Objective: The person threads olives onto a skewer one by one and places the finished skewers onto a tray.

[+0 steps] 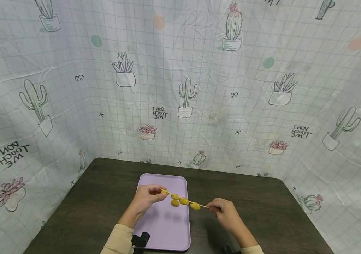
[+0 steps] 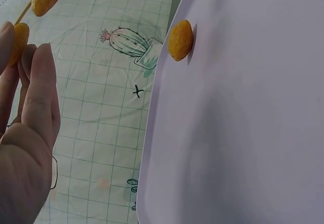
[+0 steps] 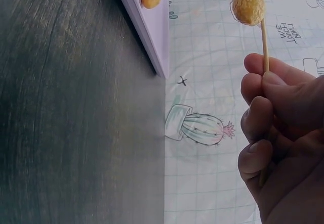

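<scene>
A thin wooden skewer (image 3: 265,47) carries several yellow, wrinkled oval balls, spaced unevenly along it. My right hand (image 1: 227,214) grips its bare lower end, thumb against the stick and fingers curled round it. With thumb and fingers, my left hand (image 1: 143,201) pinches the yellow ball (image 2: 19,44) nearest the far tip. That tip is hidden by the fingers. The skewer slants down to the right in the head view, held above the lilac tray (image 1: 164,229). One loose yellow ball (image 2: 180,40) lies on the tray, apart from both hands.
The tray rests on a dark wooden table (image 1: 247,190), its long side running away from me. A pale grid-patterned curtain (image 1: 212,134) with cactus drawings hangs behind the table and on both sides. A black band (image 1: 140,239) sits at my left wrist.
</scene>
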`<state>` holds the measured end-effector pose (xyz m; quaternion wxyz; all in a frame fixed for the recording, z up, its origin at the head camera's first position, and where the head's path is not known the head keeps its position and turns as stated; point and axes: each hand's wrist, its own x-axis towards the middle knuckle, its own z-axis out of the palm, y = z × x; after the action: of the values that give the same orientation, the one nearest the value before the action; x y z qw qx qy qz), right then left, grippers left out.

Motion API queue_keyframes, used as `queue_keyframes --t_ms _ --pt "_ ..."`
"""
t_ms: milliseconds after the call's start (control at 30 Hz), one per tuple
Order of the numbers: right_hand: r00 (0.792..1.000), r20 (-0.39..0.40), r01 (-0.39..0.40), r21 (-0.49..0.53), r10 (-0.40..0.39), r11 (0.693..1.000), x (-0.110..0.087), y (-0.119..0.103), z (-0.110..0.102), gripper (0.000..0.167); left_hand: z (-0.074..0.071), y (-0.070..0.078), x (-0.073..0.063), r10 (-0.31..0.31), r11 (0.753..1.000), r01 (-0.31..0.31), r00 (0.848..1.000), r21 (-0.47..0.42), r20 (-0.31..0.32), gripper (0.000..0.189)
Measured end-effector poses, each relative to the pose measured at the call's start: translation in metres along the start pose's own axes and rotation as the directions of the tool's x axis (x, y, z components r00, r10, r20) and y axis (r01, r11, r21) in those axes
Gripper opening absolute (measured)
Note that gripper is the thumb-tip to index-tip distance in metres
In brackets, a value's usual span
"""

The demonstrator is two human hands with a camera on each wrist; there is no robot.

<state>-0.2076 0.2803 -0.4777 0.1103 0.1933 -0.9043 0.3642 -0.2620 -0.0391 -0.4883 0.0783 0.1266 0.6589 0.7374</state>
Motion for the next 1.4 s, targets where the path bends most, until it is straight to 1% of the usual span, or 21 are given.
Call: queue_keyframes --t_ms 167,333,433,567,767,867,967,1100,1233,1300,1367,1400 --pt "1.0 0.005 -0.004 -0.002 0.004 1.0 -0.0008 -0.0004 -0.0006 0.023 0.0032 -0.0022 0.0005 0.028 1.0 -0.028 1.0 -0.002 0.008 0.033" --pt "1.0 -0.007 0.024 0.004 -0.024 1.0 -0.0007 -0.0016 -0.0008 0.022 0.007 -0.0008 -0.0003 0.021 1.0 -0.021 1.0 -0.011 0.012 0.03" --pt "1.0 -0.006 0.025 0.003 -0.025 1.0 -0.0008 -0.0025 -0.0004 0.022 0.0077 -0.0016 0.0 0.024 1.0 -0.023 1.0 -0.01 0.019 0.028" --pt "1.0 0.002 -0.005 -0.002 0.005 1.0 -0.0023 -0.0031 -0.0001 0.025 0.0082 -0.0036 0.0004 0.029 1.0 -0.03 0.999 0.01 0.023 0.027" --pt "1.0 -0.016 0.005 0.019 -0.004 1.0 -0.0034 -0.0028 -0.0009 0.023 0.0091 -0.0055 0.0014 0.061 0.997 -0.062 0.998 0.041 0.03 0.026" --pt "1.0 -0.015 -0.014 0.029 0.015 0.999 -0.0042 -0.0023 -0.0018 0.021 0.0094 -0.0059 0.002 0.061 0.998 -0.062 0.998 0.025 0.035 0.027" --pt "0.999 -0.005 -0.051 0.043 0.052 0.998 -0.0044 -0.0026 -0.0025 0.021 0.0093 -0.0054 0.0022 0.043 0.999 -0.042 0.998 -0.016 0.035 0.029" --pt "0.997 0.012 -0.082 0.063 0.082 0.995 -0.0034 -0.0036 -0.0031 0.019 0.0091 -0.0044 0.0028 0.026 0.997 -0.023 0.999 -0.069 0.042 0.031" --pt "0.995 0.026 -0.102 0.064 0.1 0.993 -0.0033 -0.0037 -0.0039 0.017 0.0083 -0.0037 0.0032 0.01 0.996 -0.004 0.998 -0.085 0.064 0.03" --pt "0.993 0.032 -0.118 0.063 0.116 0.991 -0.0039 -0.0032 -0.005 0.015 0.0073 -0.0034 0.0036 -0.003 0.998 0.008 0.997 -0.066 0.075 0.032" --pt "0.99 0.038 -0.14 0.068 0.137 0.988 -0.0051 -0.0029 -0.0071 0.014 0.0055 -0.0029 0.0037 -0.02 1.0 0.021 0.997 -0.009 0.073 0.033" --pt "0.988 0.039 -0.154 0.071 0.151 0.986 -0.0056 -0.0025 -0.0081 0.013 0.0044 -0.0033 0.004 -0.029 0.999 0.027 0.997 0.035 0.068 0.034"
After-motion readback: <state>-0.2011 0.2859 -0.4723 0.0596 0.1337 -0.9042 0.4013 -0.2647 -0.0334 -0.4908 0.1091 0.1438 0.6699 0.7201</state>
